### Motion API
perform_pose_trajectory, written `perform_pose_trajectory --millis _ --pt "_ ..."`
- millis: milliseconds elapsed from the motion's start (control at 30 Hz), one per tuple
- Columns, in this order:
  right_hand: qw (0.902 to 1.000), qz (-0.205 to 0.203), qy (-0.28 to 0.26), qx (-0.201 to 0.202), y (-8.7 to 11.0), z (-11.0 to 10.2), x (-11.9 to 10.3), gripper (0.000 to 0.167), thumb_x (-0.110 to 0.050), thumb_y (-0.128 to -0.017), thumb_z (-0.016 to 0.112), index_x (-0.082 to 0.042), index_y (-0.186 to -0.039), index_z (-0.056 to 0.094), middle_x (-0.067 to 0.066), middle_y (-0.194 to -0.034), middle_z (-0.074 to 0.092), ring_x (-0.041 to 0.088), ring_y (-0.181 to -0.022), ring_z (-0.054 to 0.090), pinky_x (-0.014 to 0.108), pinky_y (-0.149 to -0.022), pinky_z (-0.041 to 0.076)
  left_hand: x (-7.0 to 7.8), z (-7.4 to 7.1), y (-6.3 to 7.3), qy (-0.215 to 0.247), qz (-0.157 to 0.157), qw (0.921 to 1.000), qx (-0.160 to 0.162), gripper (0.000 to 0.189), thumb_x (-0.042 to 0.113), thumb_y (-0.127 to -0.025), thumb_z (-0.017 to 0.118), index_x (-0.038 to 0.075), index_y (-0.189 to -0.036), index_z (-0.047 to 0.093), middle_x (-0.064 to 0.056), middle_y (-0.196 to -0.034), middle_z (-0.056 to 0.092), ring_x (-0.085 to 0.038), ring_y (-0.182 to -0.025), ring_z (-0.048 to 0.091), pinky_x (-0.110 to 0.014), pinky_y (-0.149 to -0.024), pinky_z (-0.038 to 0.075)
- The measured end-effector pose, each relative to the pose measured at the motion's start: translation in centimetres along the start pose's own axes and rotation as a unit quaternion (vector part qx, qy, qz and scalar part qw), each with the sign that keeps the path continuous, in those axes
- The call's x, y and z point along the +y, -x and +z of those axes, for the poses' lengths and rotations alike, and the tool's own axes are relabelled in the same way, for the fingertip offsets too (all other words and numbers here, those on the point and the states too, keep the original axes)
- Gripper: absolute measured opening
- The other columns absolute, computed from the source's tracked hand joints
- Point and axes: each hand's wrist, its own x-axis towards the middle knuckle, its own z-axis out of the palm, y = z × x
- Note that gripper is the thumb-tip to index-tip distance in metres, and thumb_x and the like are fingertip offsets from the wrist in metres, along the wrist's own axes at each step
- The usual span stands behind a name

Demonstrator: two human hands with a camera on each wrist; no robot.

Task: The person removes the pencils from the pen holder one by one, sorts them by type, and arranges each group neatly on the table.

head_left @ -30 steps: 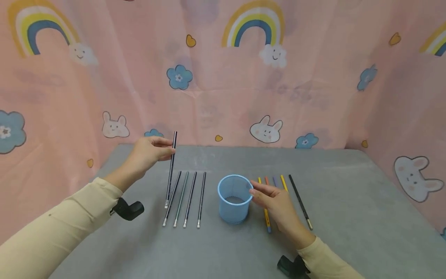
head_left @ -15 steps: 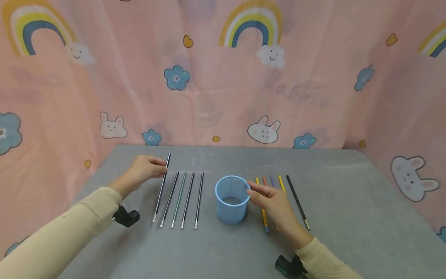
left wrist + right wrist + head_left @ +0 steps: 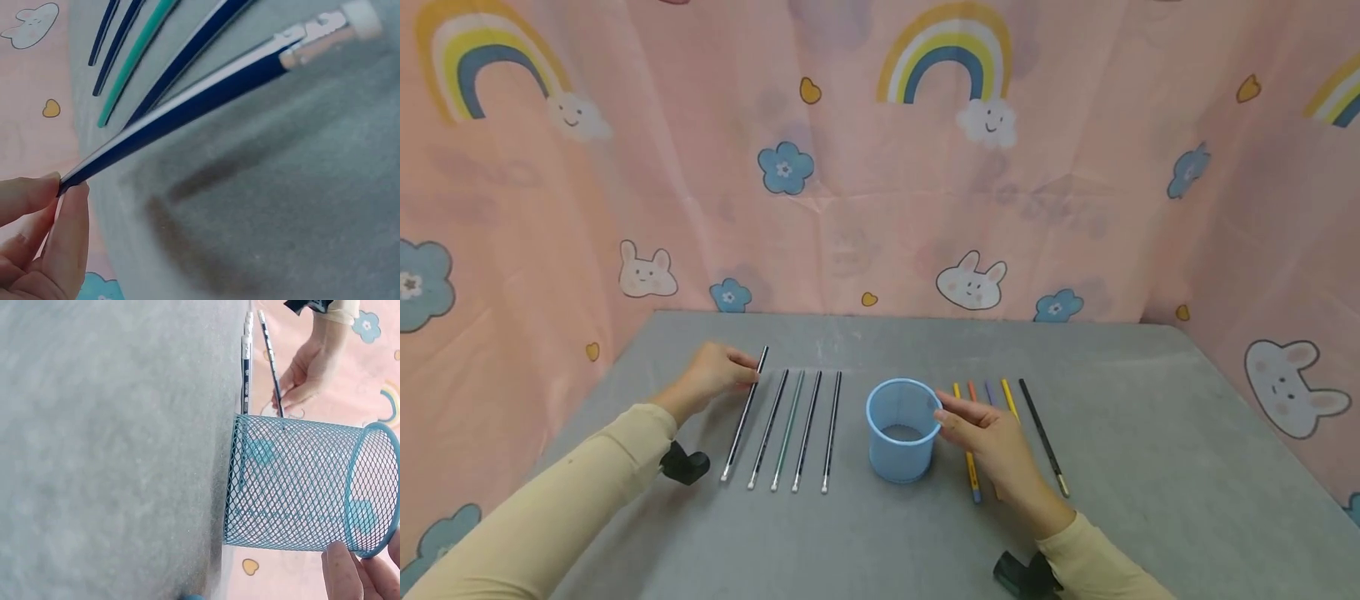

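Observation:
My left hand (image 3: 718, 379) pinches a dark blue pencil (image 3: 743, 425) near its far end, between thumb and fingers. Its white eraser end slants toward me, and in the left wrist view the pencil's shadow falls apart from it on the table. Just right of it lie several similar pencils in a row, among them a green pencil (image 3: 787, 429). My right hand (image 3: 992, 442) holds the rim of a light blue mesh pen holder (image 3: 901, 462), which stands upright on the table. Through the mesh in the right wrist view, the holder (image 3: 294, 481) shows nothing inside.
Right of the holder lie a yellow pencil (image 3: 973, 479), a black pencil (image 3: 1043, 437) and several others partly hidden behind my right hand. The grey table (image 3: 1150, 433) reaches back to a pink printed curtain (image 3: 850, 208).
My left hand has come down and slightly left with the dark blue pencil, from overlapping the row to beside its left end. My right hand and the holder stay in place.

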Motion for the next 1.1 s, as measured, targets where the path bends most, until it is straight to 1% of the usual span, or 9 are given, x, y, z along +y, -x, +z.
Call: perform_pose_trajectory --millis 167,333,500,533,700,833,1000,1100 --pt "1.0000 0.010 0.001 0.000 0.4 0.1 0.1 0.044 -0.023 -0.093 0.072 -0.005 -0.132 0.064 0.013 -0.133 0.065 0.015 -0.110 0.070 0.027 -0.088 0.058 -0.7 0.7 -0.2 -0.015 -0.012 0.9998 -0.005 0.028 0.004 -0.093 0.067 -0.009 -0.118 0.067 -0.028 -0.120 0.066 -0.018 -0.088 0.070 -0.032 -0.079 0.062" --pt "1.0000 0.008 -0.002 0.002 0.5 0.0 -0.2 0.045 -0.025 -0.092 0.072 -0.005 -0.132 0.064 0.014 -0.133 0.065 0.014 -0.110 0.070 0.027 -0.088 0.059 -1.1 1.2 -0.5 -0.018 -0.017 0.9997 -0.006 0.028 0.004 -0.092 0.066 -0.010 -0.116 0.067 -0.028 -0.120 0.065 -0.019 -0.087 0.070 -0.031 -0.078 0.062" --pt "0.9999 -0.004 -0.010 -0.005 0.3 0.4 -0.5 0.043 -0.021 -0.093 0.071 -0.004 -0.131 0.064 0.014 -0.133 0.065 0.015 -0.112 0.069 0.028 -0.088 0.058 -1.2 0.9 -0.9 -0.026 -0.024 0.9993 -0.014 0.030 0.004 -0.092 0.066 -0.011 -0.117 0.065 -0.029 -0.121 0.064 -0.017 -0.085 0.069 -0.029 -0.076 0.062" --pt "0.9999 -0.007 -0.012 -0.006 0.3 0.4 -0.5 0.042 -0.020 -0.093 0.071 -0.003 -0.131 0.064 0.014 -0.133 0.065 0.014 -0.112 0.069 0.028 -0.088 0.058 -1.3 0.8 -0.9 -0.026 -0.026 0.9992 -0.015 0.030 0.005 -0.092 0.066 -0.011 -0.118 0.064 -0.029 -0.121 0.064 -0.017 -0.085 0.069 -0.029 -0.076 0.061" --pt "0.9997 -0.012 -0.019 -0.005 0.2 0.7 -0.6 0.042 -0.018 -0.093 0.070 -0.002 -0.131 0.063 0.015 -0.134 0.063 0.011 -0.111 0.068 0.027 -0.089 0.058 -1.5 0.6 -1.1 -0.015 -0.039 0.9990 -0.017 0.031 0.005 -0.092 0.066 -0.011 -0.118 0.063 -0.027 -0.120 0.064 -0.016 -0.084 0.068 -0.028 -0.076 0.061" --pt "0.9997 -0.011 -0.021 -0.005 0.1 0.8 -0.7 0.041 -0.017 -0.093 0.071 -0.002 -0.131 0.063 0.016 -0.134 0.064 0.011 -0.110 0.068 0.027 -0.089 0.058 -1.6 0.9 -1.1 -0.019 -0.046 0.9987 -0.009 0.029 0.003 -0.091 0.067 -0.011 -0.116 0.065 -0.027 -0.116 0.065 -0.014 -0.081 0.067 -0.026 -0.072 0.061" --pt "0.9998 -0.007 -0.020 -0.004 0.1 0.9 -0.6 0.041 -0.017 -0.093 0.071 -0.003 -0.131 0.064 0.015 -0.133 0.064 0.011 -0.109 0.069 0.027 -0.088 0.059 -1.4 1.2 -0.9 -0.030 -0.055 0.9980 0.006 0.027 0.001 -0.090 0.067 -0.011 -0.114 0.066 -0.023 -0.106 0.070 -0.011 -0.073 0.064 -0.022 -0.064 0.059" --pt "0.9998 -0.007 -0.017 -0.008 0.1 1.0 -0.6 0.041 -0.017 -0.093 0.071 -0.004 -0.131 0.064 0.015 -0.133 0.065 0.014 -0.112 0.069 0.027 -0.089 0.058 -1.6 1.2 -0.7 -0.031 -0.057 0.9978 0.010 0.027 -0.001 -0.090 0.065 -0.013 -0.114 0.066 -0.022 -0.101 0.070 -0.010 -0.070 0.062 -0.021 -0.061 0.059"
